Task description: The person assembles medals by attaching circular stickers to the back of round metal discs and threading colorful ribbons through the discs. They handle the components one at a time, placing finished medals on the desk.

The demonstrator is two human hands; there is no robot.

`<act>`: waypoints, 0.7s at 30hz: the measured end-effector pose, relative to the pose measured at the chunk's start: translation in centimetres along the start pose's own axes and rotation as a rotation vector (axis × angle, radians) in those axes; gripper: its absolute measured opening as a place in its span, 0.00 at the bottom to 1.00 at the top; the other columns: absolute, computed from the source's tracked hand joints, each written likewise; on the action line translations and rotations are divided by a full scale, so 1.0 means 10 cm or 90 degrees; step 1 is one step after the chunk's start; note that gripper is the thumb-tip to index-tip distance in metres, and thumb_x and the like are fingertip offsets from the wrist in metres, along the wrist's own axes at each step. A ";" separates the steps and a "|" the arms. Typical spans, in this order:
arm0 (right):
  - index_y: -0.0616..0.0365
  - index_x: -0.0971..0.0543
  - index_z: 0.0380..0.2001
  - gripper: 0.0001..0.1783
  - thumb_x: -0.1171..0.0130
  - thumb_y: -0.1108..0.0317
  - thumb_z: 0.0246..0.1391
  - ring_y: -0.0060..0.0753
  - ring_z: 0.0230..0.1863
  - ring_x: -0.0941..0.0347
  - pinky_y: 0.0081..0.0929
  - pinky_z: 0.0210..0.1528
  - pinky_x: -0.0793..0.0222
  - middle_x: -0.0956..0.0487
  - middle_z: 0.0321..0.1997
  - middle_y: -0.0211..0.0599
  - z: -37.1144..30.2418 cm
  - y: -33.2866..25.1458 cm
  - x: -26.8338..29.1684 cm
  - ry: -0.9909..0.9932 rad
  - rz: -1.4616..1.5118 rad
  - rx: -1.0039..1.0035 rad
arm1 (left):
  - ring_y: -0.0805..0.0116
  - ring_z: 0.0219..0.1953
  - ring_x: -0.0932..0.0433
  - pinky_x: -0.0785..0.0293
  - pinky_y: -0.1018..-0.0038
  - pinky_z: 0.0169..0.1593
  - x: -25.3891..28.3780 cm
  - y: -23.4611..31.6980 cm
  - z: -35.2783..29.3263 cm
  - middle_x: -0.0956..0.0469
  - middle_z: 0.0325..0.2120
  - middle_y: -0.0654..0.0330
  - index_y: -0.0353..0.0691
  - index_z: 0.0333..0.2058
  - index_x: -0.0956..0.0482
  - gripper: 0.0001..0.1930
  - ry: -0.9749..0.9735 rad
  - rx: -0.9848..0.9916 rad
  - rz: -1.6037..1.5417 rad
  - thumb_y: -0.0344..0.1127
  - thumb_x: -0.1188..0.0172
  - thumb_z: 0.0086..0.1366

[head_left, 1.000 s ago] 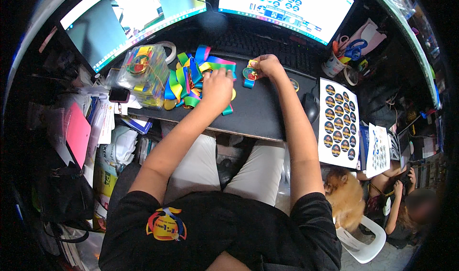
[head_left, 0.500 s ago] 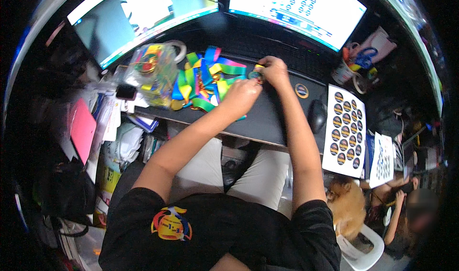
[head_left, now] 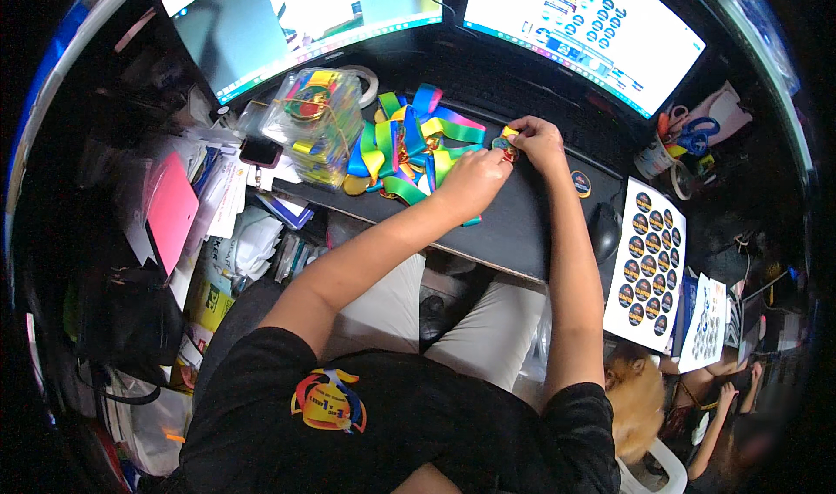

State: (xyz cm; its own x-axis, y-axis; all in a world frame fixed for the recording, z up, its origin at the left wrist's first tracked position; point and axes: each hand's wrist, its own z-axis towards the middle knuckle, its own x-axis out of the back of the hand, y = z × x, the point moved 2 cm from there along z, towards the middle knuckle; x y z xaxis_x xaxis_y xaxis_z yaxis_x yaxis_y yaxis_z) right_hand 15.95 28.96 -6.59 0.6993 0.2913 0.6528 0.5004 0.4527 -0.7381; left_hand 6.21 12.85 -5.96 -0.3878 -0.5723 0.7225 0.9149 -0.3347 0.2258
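Both hands meet over the black desk top (head_left: 509, 241). My left hand (head_left: 477, 180) is closed, its fingertips pinching a small round medal (head_left: 505, 148) by the near side. At the medal's top, where yellow ribbon shows, my right hand (head_left: 537, 143) is closed on it too; fingers cover much of the medal. Left of the hands lies a heap of medals with rainbow ribbons (head_left: 409, 150), blue, green, yellow and pink. Right of my right wrist, a single round dark sticker (head_left: 581, 183) rests on the desk.
A sheet of round stickers (head_left: 644, 267) lies at the right beside a black mouse (head_left: 604, 233). Clear plastic boxes (head_left: 313, 124) stand left, near a phone (head_left: 260, 152) and a tape roll (head_left: 361, 84). Two monitors (head_left: 583, 32) stand behind. An animal with tan fur (head_left: 636, 407) sits lower right.
The whole view has shifted, so the desk and hands appear farther right and slightly lower. Both hands stay on the medal, with little change in their grip.
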 end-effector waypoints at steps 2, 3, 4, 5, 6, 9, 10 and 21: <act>0.55 0.17 0.34 0.14 0.31 0.68 0.39 0.25 0.26 0.25 0.25 0.32 0.29 0.20 0.25 0.35 0.01 0.02 -0.02 0.004 0.008 0.017 | 0.55 0.31 0.24 0.27 0.61 0.36 -0.01 -0.01 0.00 0.28 0.26 0.55 0.37 0.26 0.24 0.03 -0.007 -0.008 -0.002 0.28 0.47 0.54; 0.55 0.17 0.34 0.15 0.31 0.68 0.38 0.26 0.27 0.25 0.25 0.32 0.29 0.20 0.26 0.36 0.03 0.02 -0.02 0.010 -0.007 0.018 | 0.55 0.31 0.24 0.27 0.61 0.36 -0.02 -0.02 -0.01 0.28 0.26 0.54 0.37 0.26 0.24 0.03 -0.021 -0.011 0.013 0.28 0.46 0.54; 0.55 0.17 0.34 0.15 0.31 0.68 0.37 0.27 0.28 0.24 0.26 0.34 0.28 0.19 0.26 0.37 0.03 0.03 -0.04 0.007 0.000 0.027 | 0.55 0.31 0.24 0.27 0.61 0.36 -0.02 -0.02 -0.01 0.28 0.26 0.54 0.37 0.26 0.24 0.03 -0.017 -0.011 0.012 0.28 0.46 0.54; 0.55 0.17 0.34 0.15 0.31 0.68 0.37 0.27 0.28 0.23 0.26 0.35 0.27 0.19 0.27 0.37 0.04 0.03 -0.04 0.007 0.010 0.024 | 0.55 0.31 0.24 0.27 0.62 0.36 -0.03 -0.02 -0.01 0.28 0.26 0.54 0.37 0.27 0.24 0.03 -0.012 -0.013 0.013 0.27 0.46 0.54; 0.55 0.17 0.34 0.15 0.31 0.68 0.37 0.28 0.29 0.23 0.27 0.35 0.27 0.19 0.27 0.38 0.04 0.04 -0.05 0.005 0.015 0.007 | 0.55 0.31 0.24 0.27 0.62 0.36 -0.03 -0.02 0.00 0.28 0.26 0.54 0.37 0.27 0.24 0.03 -0.011 -0.013 0.015 0.27 0.46 0.54; 0.54 0.17 0.35 0.16 0.31 0.69 0.37 0.28 0.30 0.22 0.27 0.38 0.26 0.19 0.28 0.38 0.03 0.04 -0.03 -0.001 -0.001 -0.009 | 0.55 0.32 0.24 0.27 0.62 0.36 -0.04 -0.02 0.01 0.28 0.27 0.54 0.36 0.29 0.24 0.03 -0.014 -0.020 0.021 0.27 0.45 0.54; 0.54 0.17 0.35 0.16 0.31 0.69 0.37 0.28 0.31 0.22 0.27 0.38 0.26 0.19 0.28 0.38 0.02 0.03 -0.03 -0.007 0.002 -0.018 | 0.55 0.32 0.24 0.27 0.62 0.36 -0.03 -0.02 0.00 0.28 0.27 0.54 0.36 0.29 0.24 0.04 -0.018 -0.014 0.026 0.27 0.45 0.54; 0.58 0.20 0.36 0.22 0.25 0.65 0.32 0.34 0.32 0.21 0.31 0.38 0.27 0.19 0.29 0.41 0.02 0.07 0.00 0.004 0.005 -0.050 | 0.55 0.32 0.24 0.27 0.62 0.36 -0.02 0.00 -0.02 0.25 0.27 0.54 0.36 0.31 0.21 0.06 -0.016 -0.005 0.024 0.27 0.44 0.54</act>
State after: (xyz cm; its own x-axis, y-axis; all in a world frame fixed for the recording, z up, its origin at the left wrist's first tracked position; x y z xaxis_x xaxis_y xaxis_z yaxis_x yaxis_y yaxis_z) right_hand 16.19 29.47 -7.11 0.7071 0.2887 0.6455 0.5328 0.3827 -0.7548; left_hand 6.24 12.85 -6.23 -0.3507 -0.5659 0.7462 0.9276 -0.3192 0.1939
